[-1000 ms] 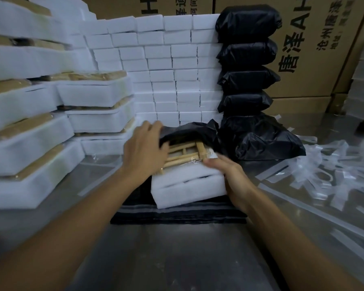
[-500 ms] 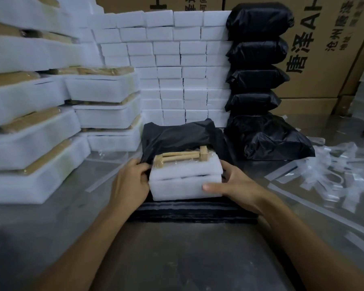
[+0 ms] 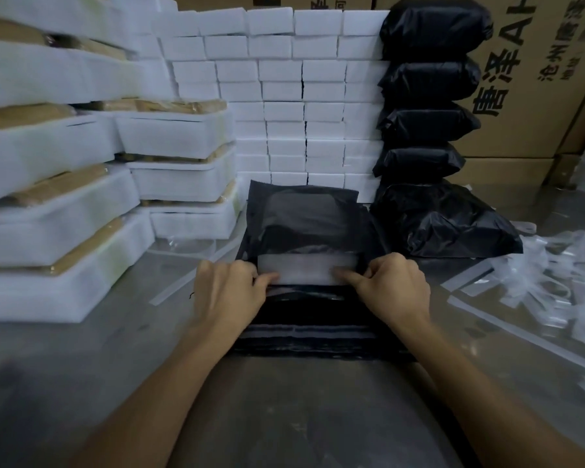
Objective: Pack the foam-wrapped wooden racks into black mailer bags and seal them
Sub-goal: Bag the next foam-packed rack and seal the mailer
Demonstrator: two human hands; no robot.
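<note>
nearest me, at 6 o'clock, my two forearms run up over the grey metal table (image 3: 81,366). my left hand (image 3: 228,292) and right hand (image 3: 394,287) sit side by side on a flat stack of black mailer bags (image 3: 318,339). both are narrow: each pinches an edge of the open black mailer bag (image 3: 301,224) at its mouth, thumbs toward the pale strip between them.

that strip is the white foam-wrapped wooden rack (image 3: 306,273), directly between my hands and just beyond the thumbs, most of it inside the bag, which extends toward 12 o'clock.

judgement: the step is seating the rack fully. i should keep both edges taut and level, push the rack to the bottom so the flap has slack, then fold and seal squarely.

at 9 to 10 o'clock stand unpacked foam-wrapped racks (image 3: 65,231); at 1 o'clock, sealed black parcels (image 3: 426,123).
</note>
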